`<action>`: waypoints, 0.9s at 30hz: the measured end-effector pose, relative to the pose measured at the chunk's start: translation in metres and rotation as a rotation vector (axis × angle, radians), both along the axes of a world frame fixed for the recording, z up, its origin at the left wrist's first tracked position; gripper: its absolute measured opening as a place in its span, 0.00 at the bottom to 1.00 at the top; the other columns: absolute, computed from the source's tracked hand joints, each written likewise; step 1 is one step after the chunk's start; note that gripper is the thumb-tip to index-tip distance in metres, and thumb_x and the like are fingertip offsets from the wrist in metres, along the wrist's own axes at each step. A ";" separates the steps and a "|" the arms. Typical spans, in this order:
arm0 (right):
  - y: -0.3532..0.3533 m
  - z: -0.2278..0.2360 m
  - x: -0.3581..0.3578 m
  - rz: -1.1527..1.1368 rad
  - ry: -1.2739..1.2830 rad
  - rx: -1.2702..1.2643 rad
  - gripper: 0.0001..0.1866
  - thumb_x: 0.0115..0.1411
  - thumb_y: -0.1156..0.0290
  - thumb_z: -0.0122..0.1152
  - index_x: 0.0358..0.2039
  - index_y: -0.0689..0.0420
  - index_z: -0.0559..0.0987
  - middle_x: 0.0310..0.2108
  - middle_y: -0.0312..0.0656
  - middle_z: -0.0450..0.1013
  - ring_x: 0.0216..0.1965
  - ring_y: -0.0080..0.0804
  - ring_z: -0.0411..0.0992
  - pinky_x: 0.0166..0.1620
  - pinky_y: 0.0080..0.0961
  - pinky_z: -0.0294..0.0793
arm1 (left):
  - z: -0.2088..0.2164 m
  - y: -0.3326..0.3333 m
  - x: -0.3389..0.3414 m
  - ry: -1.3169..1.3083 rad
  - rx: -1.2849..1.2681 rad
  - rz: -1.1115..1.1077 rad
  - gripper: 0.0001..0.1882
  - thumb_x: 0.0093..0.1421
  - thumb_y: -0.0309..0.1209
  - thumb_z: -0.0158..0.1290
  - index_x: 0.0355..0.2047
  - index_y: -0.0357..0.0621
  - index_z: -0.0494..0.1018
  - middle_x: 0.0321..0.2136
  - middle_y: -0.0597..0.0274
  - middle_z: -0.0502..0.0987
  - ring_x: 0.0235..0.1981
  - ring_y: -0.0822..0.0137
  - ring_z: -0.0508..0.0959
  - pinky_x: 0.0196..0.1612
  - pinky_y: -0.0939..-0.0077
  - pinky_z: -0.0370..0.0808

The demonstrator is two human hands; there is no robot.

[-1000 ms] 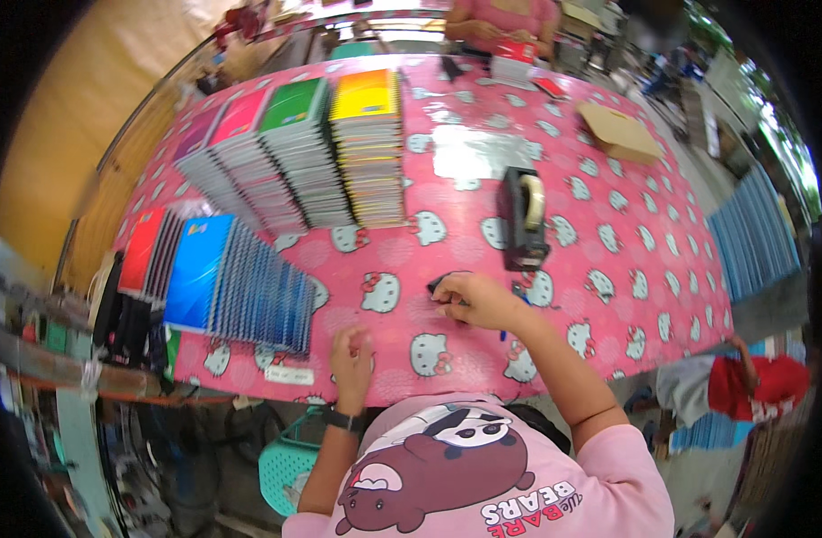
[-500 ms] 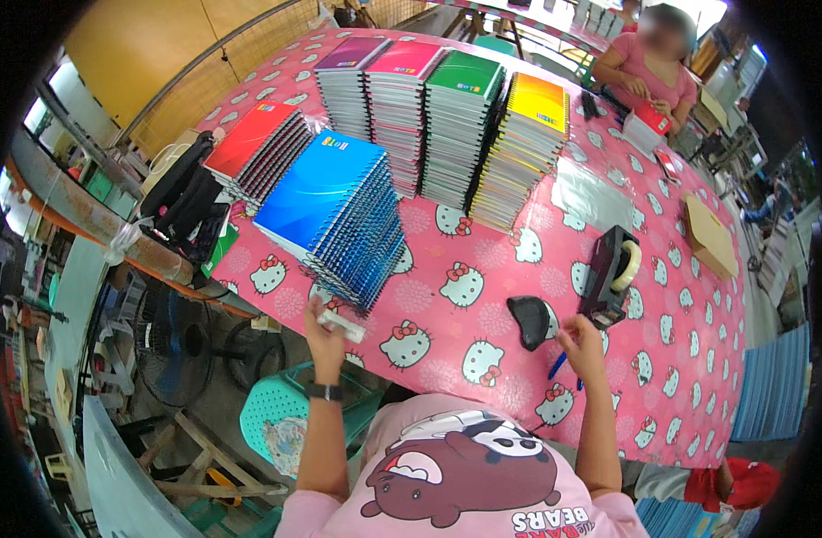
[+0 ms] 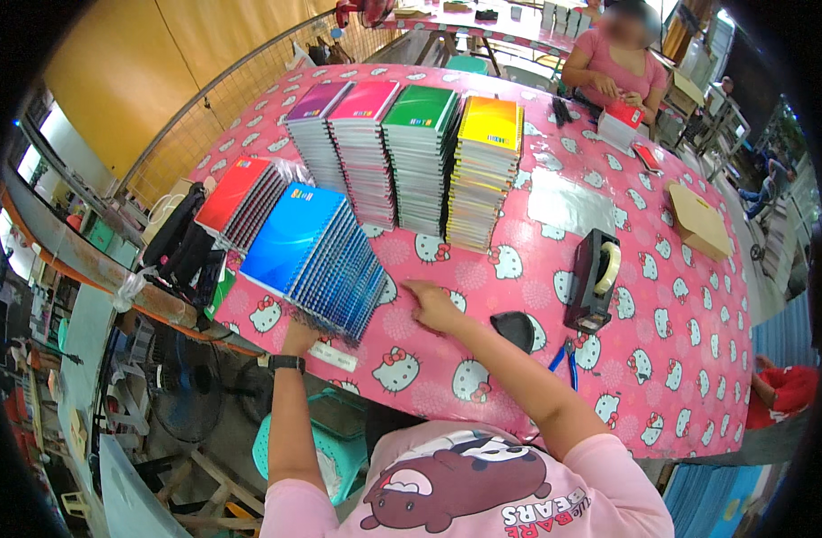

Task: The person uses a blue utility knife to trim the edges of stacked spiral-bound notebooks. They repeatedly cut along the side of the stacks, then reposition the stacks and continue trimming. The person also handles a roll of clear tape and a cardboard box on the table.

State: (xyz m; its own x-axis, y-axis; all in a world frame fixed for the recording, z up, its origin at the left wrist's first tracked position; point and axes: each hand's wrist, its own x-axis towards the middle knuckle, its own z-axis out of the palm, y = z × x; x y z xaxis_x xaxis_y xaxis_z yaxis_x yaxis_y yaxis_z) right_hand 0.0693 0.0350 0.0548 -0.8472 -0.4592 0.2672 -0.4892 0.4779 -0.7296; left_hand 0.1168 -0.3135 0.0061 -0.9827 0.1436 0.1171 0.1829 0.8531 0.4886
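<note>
A tall stack of blue spiral notebooks (image 3: 296, 235) leans on the near left of the table. My left hand (image 3: 300, 335) is at the stack's near lower edge, its fingers hidden by the notebooks. Beside the wrist lies a white label strip (image 3: 334, 356). My right hand (image 3: 433, 307) reaches across just right of the stack, apart from it, fingers stretched toward it and holding nothing. Beyond stand stacks of red (image 3: 240, 202), purple (image 3: 319, 103), pink (image 3: 364, 104), green (image 3: 421, 109) and yellow (image 3: 490, 125) spiral notebooks.
Right of my right forearm are a black pouch-like object (image 3: 513, 331), blue-handled pliers (image 3: 567, 359) and a black tape dispenser (image 3: 593, 282). Clear plastic (image 3: 568, 202) and a brown box (image 3: 698, 224) lie farther off. Another person (image 3: 614, 67) handles a red-topped stack across the table.
My right hand has left the pliers and swung left toward the blue stack. My left hand has moved from the white strip to the stack's near lower edge.
</note>
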 end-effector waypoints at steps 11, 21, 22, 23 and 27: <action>-0.059 0.001 -0.061 0.189 -0.034 -0.040 0.18 0.44 0.71 0.62 0.38 0.61 0.76 0.35 0.56 0.74 0.40 0.54 0.72 0.46 0.41 0.70 | -0.008 -0.025 0.003 -0.113 -0.353 -0.109 0.19 0.51 0.38 0.56 0.41 0.41 0.75 0.40 0.53 0.77 0.46 0.49 0.72 0.53 0.58 0.66; -0.046 0.006 -0.044 0.049 -0.030 -0.025 0.13 0.44 0.75 0.58 0.34 0.60 0.77 0.36 0.52 0.74 0.40 0.52 0.71 0.45 0.39 0.71 | 0.025 -0.006 -0.006 -0.153 -0.075 -0.165 0.17 0.51 0.33 0.56 0.41 0.41 0.75 0.39 0.52 0.77 0.44 0.51 0.74 0.49 0.60 0.68; -0.041 0.006 -0.040 0.026 -0.028 -0.041 0.13 0.45 0.75 0.58 0.34 0.60 0.77 0.36 0.52 0.74 0.40 0.52 0.71 0.45 0.39 0.70 | 0.026 -0.001 -0.007 -0.152 -0.062 -0.185 0.17 0.52 0.33 0.56 0.41 0.41 0.74 0.39 0.52 0.77 0.44 0.51 0.74 0.49 0.60 0.68; -0.032 0.012 -0.036 -0.008 -0.019 -0.054 0.12 0.46 0.75 0.57 0.34 0.60 0.77 0.36 0.53 0.74 0.40 0.52 0.71 0.45 0.40 0.70 | 0.030 0.008 -0.013 -0.145 -0.050 -0.220 0.16 0.52 0.33 0.56 0.41 0.41 0.74 0.39 0.52 0.77 0.43 0.51 0.74 0.49 0.60 0.68; 0.000 0.032 -0.016 -0.141 -0.147 0.054 0.13 0.47 0.76 0.56 0.36 0.60 0.77 0.36 0.55 0.74 0.41 0.54 0.71 0.45 0.41 0.70 | 0.031 0.042 -0.021 -0.131 0.013 -0.333 0.16 0.52 0.31 0.56 0.41 0.40 0.74 0.39 0.51 0.77 0.42 0.52 0.74 0.47 0.61 0.69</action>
